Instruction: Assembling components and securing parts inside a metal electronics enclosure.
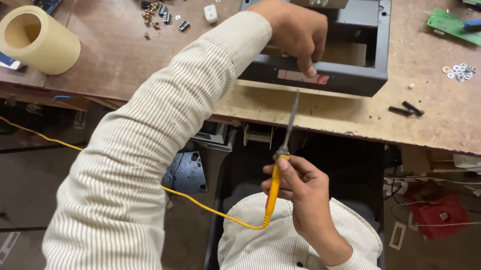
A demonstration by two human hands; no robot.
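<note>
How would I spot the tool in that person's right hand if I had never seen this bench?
Start at the dark metal box on the wooden bench, then look below its front edge. There the right hand holds a soldering iron upright: a thin grey tip, and the only yellow handle here, trailing a yellow cord.

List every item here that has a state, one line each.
Left hand: gripping the front rim of the dark metal case.
Right hand: holding the soldering iron, tip up, clear of the case.
Tape roll: lying on its side.
Green circuit board: lying flat.
</note>
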